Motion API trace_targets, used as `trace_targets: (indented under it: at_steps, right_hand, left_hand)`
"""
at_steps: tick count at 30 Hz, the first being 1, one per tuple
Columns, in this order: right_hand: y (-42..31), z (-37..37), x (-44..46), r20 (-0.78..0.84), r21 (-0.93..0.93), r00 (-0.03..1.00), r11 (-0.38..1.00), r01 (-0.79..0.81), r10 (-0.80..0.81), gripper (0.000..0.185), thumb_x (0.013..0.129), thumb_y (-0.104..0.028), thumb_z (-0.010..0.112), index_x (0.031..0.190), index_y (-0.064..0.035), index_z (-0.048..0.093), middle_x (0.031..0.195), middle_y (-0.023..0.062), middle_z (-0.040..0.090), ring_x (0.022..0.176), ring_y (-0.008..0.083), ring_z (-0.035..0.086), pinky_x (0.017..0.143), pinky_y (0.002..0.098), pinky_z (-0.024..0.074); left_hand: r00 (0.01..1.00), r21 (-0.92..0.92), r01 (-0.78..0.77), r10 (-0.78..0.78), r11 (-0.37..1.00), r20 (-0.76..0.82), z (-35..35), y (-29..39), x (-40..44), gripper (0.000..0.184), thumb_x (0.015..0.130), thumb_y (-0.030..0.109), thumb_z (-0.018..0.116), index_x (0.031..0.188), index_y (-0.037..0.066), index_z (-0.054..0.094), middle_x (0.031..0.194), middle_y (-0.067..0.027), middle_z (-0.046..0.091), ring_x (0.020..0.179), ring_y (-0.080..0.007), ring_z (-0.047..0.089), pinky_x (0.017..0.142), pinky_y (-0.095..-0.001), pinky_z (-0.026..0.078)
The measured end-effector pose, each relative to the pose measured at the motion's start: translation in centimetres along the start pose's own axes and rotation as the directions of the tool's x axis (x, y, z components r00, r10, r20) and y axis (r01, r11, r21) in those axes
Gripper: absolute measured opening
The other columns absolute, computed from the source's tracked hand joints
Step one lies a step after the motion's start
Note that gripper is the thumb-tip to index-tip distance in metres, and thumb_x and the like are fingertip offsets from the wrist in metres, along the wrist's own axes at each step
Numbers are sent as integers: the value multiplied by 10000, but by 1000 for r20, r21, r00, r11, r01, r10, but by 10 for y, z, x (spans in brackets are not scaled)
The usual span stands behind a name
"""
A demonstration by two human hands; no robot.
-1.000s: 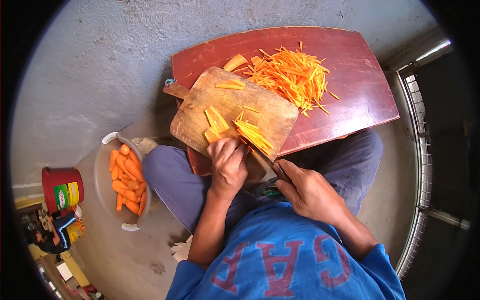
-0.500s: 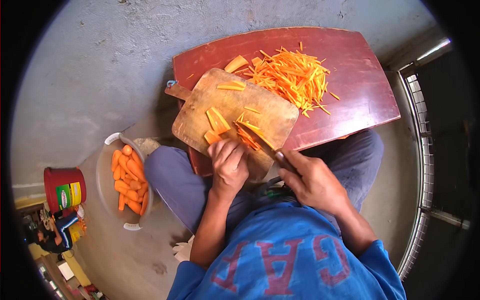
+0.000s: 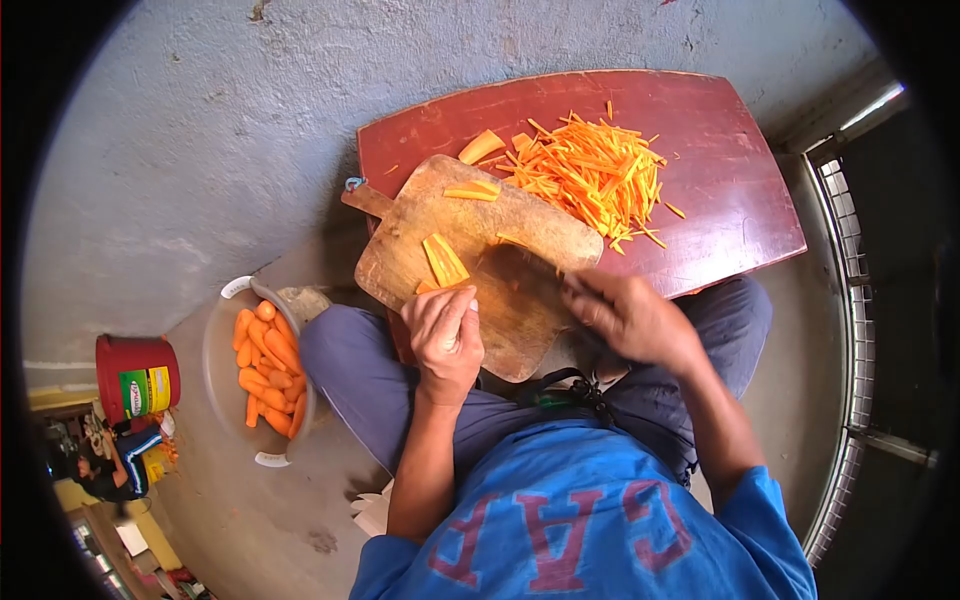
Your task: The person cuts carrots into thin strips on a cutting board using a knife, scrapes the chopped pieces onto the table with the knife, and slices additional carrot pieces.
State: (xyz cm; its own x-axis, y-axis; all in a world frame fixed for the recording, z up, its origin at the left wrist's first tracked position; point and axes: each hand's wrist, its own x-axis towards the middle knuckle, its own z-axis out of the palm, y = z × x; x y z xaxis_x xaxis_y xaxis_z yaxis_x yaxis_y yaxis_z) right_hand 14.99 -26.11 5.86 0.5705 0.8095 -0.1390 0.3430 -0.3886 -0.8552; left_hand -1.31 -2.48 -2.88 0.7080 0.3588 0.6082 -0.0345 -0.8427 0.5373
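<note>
My right hand (image 3: 635, 318) is closed round the handle of a knife (image 3: 525, 272), whose blade is blurred over the wooden cutting board (image 3: 405, 230). My left hand (image 3: 443, 338) is closed at the board's near left edge; what its fingertips hold, if anything, is hidden. Beside its fingers lie carrot slices (image 3: 443, 260), one partly covered by the hand. More slices (image 3: 472, 190) rest near the board's far edge, and a thin strip lies near the blade. A heap of carrot strips (image 3: 590, 175) is on the red table (image 3: 710, 150), just beyond the board.
A tub (image 3: 212, 350) of whole carrots (image 3: 270, 365) stands on the floor to the left. Farther left are a red bucket (image 3: 112, 375) and a person (image 3: 120, 468). A blue-grey wall (image 3: 220, 130) rises behind the table. My bent legs flank the board.
The cut strips beside my left hand are no longer on the board there. My right hand has moved up and right with the knife. My left hand has shifted slightly down in view.
</note>
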Motion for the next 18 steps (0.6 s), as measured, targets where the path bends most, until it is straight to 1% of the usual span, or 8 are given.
trace_targets:
  at_steps: [1, 3, 5, 6, 9, 13, 15, 18]
  right_hand:
    - [13, -7, 12, -43, -15, 999, 1000, 27, -28, 323, 1149, -242, 718, 1324, 30, 718, 924, 182, 733, 864, 237, 728, 825, 433, 587]
    - [30, -21, 33, -175, -110, 984, 994, 25, -44, 291, 1145, -228, 713, 1271, 34, 713, 851, 143, 664, 807, 183, 631, 772, 420, 556]
    - [40, -38, 49, -278, -154, 958, 988, 23, -65, 258, 1144, -201, 692, 1239, 39, 698, 836, 127, 648, 785, 191, 615, 751, 424, 542]
    - [33, -49, 52, -229, -119, 970, 987, -112, 82, 254, 1129, -192, 688, 1234, 39, 698, 829, 122, 640, 777, 180, 609, 734, 415, 537]
    - [42, -56, 53, -268, -127, 963, 991, -33, -3, 285, 1112, -186, 696, 1291, 36, 710, 825, 116, 645, 770, 168, 618, 721, 405, 539]
    - [52, -48, 43, -391, -77, 908, 988, 131, -150, 386, 1084, -142, 760, 1419, 40, 697, 903, 151, 701, 829, 191, 663, 776, 410, 574]
    - [61, -42, 37, -442, -67, 873, 978, 196, -205, 475, 1043, -114, 797, 1475, 46, 679, 978, 209, 739, 847, 253, 711, 802, 420, 581]
    - [45, -50, 22, -376, -141, 894, 969, 203, -242, 555, 975, -52, 786, 1510, 33, 665, 1051, 258, 758, 883, 339, 767, 833, 440, 604]
  left_hand:
    - [1000, 0, -5, 5, 1000, 7, 1, -1, -1, 251, 935, -52, 834, 1177, 14, 834, 1075, -104, 818, 1055, -317, 757, 1028, -479, 536]
    - [1000, 1, -13, 13, 1000, 20, 5, -3, -5, 248, 936, -49, 832, 1176, 15, 833, 1077, -105, 815, 1053, -318, 757, 1027, -483, 537]
    - [1000, 6, -6, 6, 1000, 28, 4, -1, -4, 239, 942, -38, 829, 1175, 16, 833, 1078, -106, 812, 1054, -320, 756, 1032, -490, 534]
    - [1000, 10, -4, 3, 1000, 31, 4, -1, -4, 236, 944, -35, 829, 1174, 15, 833, 1076, -107, 812, 1056, -321, 756, 1034, -491, 534]
    - [1000, -17, 0, 0, 1000, 28, 4, 1, -2, 224, 952, -27, 829, 1172, 13, 834, 1063, -110, 814, 1048, -328, 757, 1031, -491, 535]
    - [998, -95, 32, -27, 995, 57, 9, 7, 12, 220, 959, 11, 851, 1179, 22, 839, 1061, -120, 818, 1038, -330, 756, 1025, -487, 537]
    - [992, -147, 83, -66, 986, 111, 11, 9, 26, 245, 965, 42, 861, 1208, 26, 836, 1087, -126, 820, 1063, -331, 749, 1035, -485, 526]
    - [968, 6, 86, -85, 996, 237, 23, 9, 66, 398, 969, 115, 879, 1347, 25, 792, 1181, -136, 818, 1161, -334, 716, 1099, -492, 468]
